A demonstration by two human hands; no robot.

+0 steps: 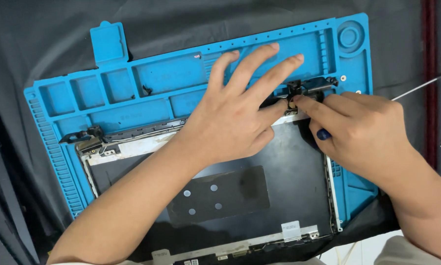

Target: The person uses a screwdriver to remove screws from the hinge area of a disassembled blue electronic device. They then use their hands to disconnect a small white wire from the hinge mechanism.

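Mostly bare: blue mat point(132, 105) trays, one perhaps holding screw point(197, 56).

Two hands point(235, 122) point(362, 132), one blue mat point(132, 93), one laptop lid point(279, 176), two hinges point(311, 87) point(85, 137), one screwdriver point(416, 88)

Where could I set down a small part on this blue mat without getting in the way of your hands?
The shallow compartments along the blue mat's upper left, between the square tab and the left hinge, lie bare. The round well at the top right corner is free too. It is crowded around the right hinge, where the left hand and right hand meet.
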